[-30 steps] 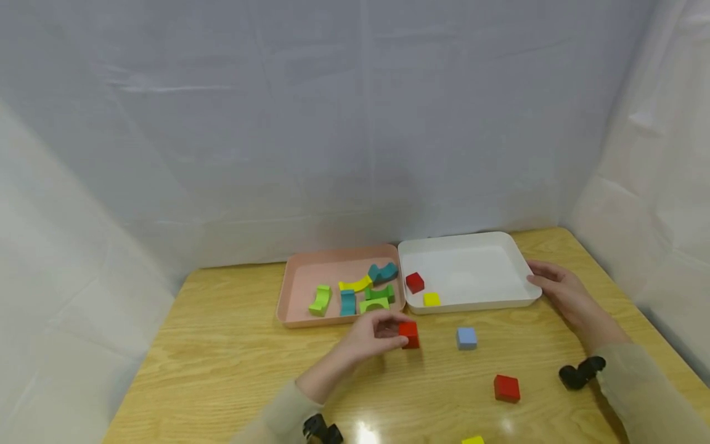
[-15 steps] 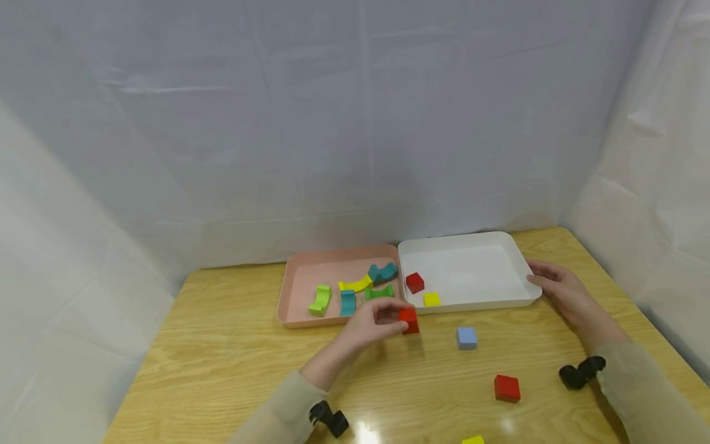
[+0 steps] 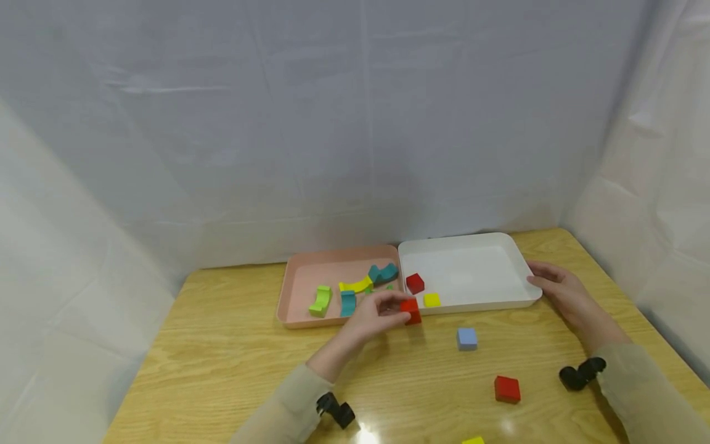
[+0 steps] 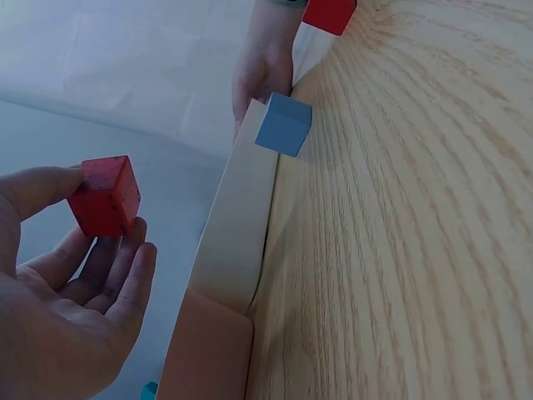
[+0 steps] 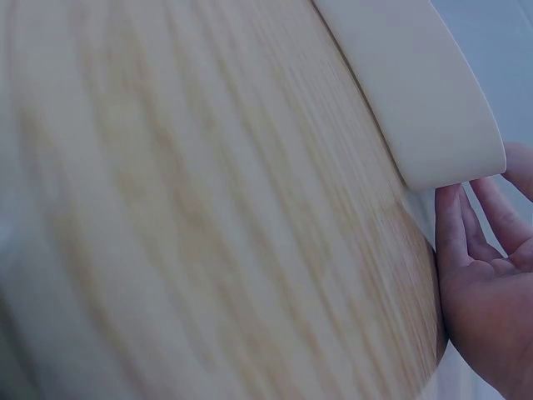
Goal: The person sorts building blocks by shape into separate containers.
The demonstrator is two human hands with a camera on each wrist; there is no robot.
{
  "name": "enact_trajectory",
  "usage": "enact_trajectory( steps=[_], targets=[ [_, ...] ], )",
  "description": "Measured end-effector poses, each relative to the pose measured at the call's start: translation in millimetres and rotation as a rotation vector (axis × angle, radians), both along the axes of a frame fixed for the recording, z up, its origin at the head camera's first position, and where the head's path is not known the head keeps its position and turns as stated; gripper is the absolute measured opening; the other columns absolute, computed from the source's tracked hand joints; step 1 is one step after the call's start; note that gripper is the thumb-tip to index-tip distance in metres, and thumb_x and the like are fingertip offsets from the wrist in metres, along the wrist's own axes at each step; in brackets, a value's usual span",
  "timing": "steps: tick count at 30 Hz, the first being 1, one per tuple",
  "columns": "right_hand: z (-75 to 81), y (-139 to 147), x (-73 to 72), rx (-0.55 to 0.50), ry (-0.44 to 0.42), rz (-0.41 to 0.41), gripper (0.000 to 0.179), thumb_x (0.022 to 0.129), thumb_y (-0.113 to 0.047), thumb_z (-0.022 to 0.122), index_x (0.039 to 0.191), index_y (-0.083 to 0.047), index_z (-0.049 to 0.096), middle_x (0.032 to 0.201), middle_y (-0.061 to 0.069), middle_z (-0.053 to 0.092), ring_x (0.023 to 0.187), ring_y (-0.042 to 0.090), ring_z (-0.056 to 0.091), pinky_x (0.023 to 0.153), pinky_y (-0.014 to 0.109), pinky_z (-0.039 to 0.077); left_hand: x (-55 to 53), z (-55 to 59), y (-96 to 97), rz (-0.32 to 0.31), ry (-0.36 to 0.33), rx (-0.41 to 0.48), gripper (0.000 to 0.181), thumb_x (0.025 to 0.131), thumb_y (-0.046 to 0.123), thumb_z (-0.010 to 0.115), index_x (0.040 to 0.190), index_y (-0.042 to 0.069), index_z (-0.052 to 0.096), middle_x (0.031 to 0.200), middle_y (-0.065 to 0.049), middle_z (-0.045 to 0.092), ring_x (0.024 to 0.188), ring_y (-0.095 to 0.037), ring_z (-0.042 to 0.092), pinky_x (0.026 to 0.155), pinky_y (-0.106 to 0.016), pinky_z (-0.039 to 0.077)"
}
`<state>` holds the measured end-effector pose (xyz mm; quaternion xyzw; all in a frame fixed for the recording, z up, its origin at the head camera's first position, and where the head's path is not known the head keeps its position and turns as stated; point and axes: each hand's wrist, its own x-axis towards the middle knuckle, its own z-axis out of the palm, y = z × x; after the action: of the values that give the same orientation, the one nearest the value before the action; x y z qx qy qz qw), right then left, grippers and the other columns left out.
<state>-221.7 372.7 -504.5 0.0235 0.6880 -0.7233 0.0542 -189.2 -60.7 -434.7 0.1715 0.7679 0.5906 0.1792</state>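
Note:
In the head view my left hand (image 3: 370,319) pinches a red cube (image 3: 412,312) between thumb and fingers, above the front edge where the pink tray (image 3: 307,268) and the white tray (image 3: 471,271) meet. The left wrist view shows this red cube (image 4: 107,198) at the fingertips, raised off the table. My right hand (image 3: 566,299) holds the right edge of the white tray, its thumb at the rim. From the right wrist, the fingers (image 5: 453,218) meet the tray's outer wall at the corner. A red block (image 3: 415,283) and a yellow block (image 3: 432,300) lie inside the white tray.
Curved blocks, including a lime one (image 3: 320,301) and a teal one (image 3: 347,303), lie in the pink tray. A blue block (image 3: 467,339), another red block (image 3: 507,389) and a partly cut-off yellow block (image 3: 473,440) rest on the wooden table (image 3: 222,357). White sheeting (image 3: 333,123) hangs behind.
My left hand has carried the red cube forward, from the table area before the trays to their front edge. My right hand stays at the white tray.

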Motion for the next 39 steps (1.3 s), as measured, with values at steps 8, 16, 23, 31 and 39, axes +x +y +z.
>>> enact_trajectory(
  steps=[8,16,23,31,39],
  targets=[
    [-0.8,0.6,-0.9,0.048,-0.001,-0.001,0.027,0.105,-0.015,0.068,0.12,-0.038,0.07,0.11,-0.032,0.067,0.101,-0.013,0.063,0.086,0.004,0.052,-6.1,-1.9,3.9,-0.003,0.025,0.012,0.035,0.102,0.016,0.072,0.136,0.006,0.07,0.137,-0.016,0.069,0.111,-0.016,0.066,0.101,-0.027,0.058],
    [-0.2,0.9,-0.3,0.053,0.011,0.002,0.027,0.105,-0.015,0.068,0.12,-0.038,0.07,0.111,-0.032,0.067,0.101,-0.014,0.062,0.086,0.004,0.052,-13.3,-1.7,12.0,0.004,0.021,0.016,0.035,0.102,0.016,0.073,0.136,0.006,0.071,0.137,-0.016,0.069,0.112,-0.017,0.068,0.101,-0.027,0.059],
    [1.6,0.2,-0.3,0.057,0.003,0.002,0.028,0.106,-0.014,0.067,0.122,-0.037,0.069,0.111,-0.033,0.066,0.101,-0.014,0.061,0.087,0.004,0.052,-18.5,-1.5,18.2,0.015,0.018,0.022,0.034,0.101,0.017,0.074,0.134,0.007,0.072,0.136,-0.015,0.07,0.107,-0.013,0.066,0.096,-0.023,0.058],
    [1.8,0.1,-1.5,0.055,-0.008,0.005,0.028,0.106,-0.014,0.066,0.127,-0.033,0.068,0.111,-0.033,0.066,0.102,-0.014,0.061,0.087,0.004,0.051,-28.7,-6.6,24.7,0.064,0.004,-0.014,0.032,0.1,0.015,0.075,0.131,0.008,0.073,0.132,-0.014,0.071,0.106,-0.016,0.066,0.094,-0.025,0.059],
    [1.9,0.0,-0.7,0.035,0.003,0.009,0.028,0.106,-0.013,0.066,0.121,-0.036,0.07,0.111,-0.031,0.068,0.101,-0.013,0.062,0.086,0.005,0.053,-37.5,-8.4,28.7,0.091,-0.003,-0.036,0.033,0.099,0.012,0.076,0.132,0.007,0.072,0.13,-0.017,0.072,0.102,-0.016,0.065,0.088,-0.023,0.059]
  ],
)
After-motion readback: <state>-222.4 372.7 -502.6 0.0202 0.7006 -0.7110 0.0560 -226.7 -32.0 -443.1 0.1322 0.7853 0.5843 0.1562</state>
